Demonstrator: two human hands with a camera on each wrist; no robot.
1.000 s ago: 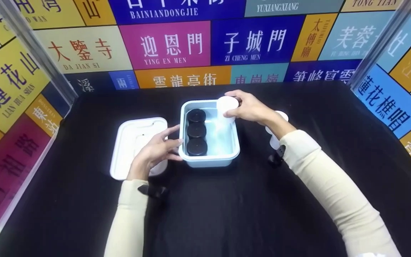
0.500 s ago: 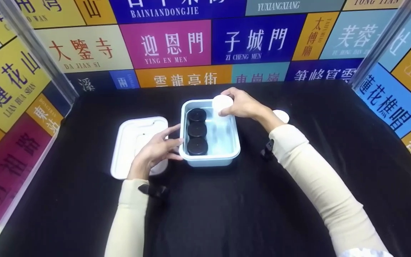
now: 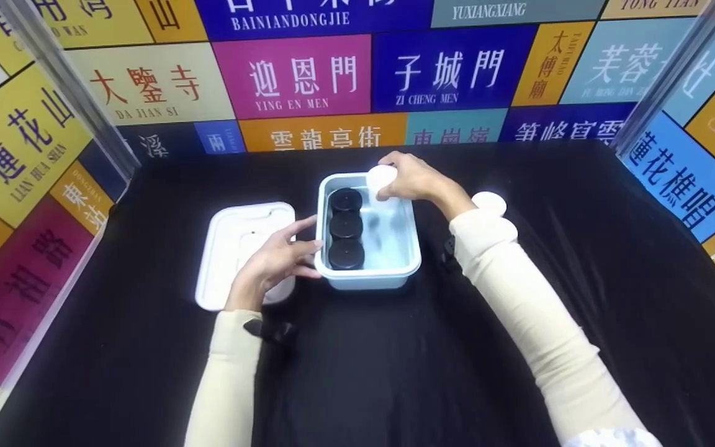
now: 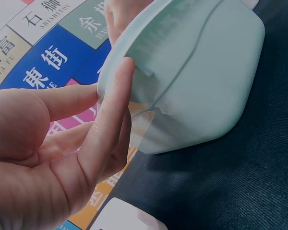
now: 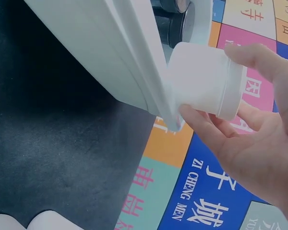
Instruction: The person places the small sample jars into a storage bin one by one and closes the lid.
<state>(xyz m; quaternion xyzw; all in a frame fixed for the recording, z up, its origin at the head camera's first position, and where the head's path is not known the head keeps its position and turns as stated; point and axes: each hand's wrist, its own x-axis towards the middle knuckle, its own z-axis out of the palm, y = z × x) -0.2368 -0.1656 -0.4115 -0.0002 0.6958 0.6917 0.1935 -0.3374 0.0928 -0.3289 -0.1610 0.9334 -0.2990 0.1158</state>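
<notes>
A pale blue-green rectangular tub (image 3: 370, 282) stands at mid-table. Three black round-topped jars (image 3: 346, 225) line its left side. My left hand (image 3: 277, 257) rests against the tub's left wall, its spread fingers nearly straight; the left wrist view shows fingertips (image 4: 124, 72) at the rim. My right hand (image 3: 416, 179) grips a white lidded jar (image 3: 381, 179) over the tub's far right corner. In the right wrist view the jar (image 5: 201, 79) lies between thumb and fingers near its lid end, its base just past the rim.
A white lid (image 3: 227, 254) lies left of the tub, partly behind the left hand. Right of the tub stands another white round-topped object (image 3: 489, 202), partly covered by the right sleeve. Two white rounded shapes (image 5: 50, 221) show low in the right wrist view. A sign-printed wall (image 3: 308, 77) backs the black table.
My right hand has carried the white jar slightly left, further over the tub's far right corner, and the right forearm has swung left. My left hand stays at the tub's wall.
</notes>
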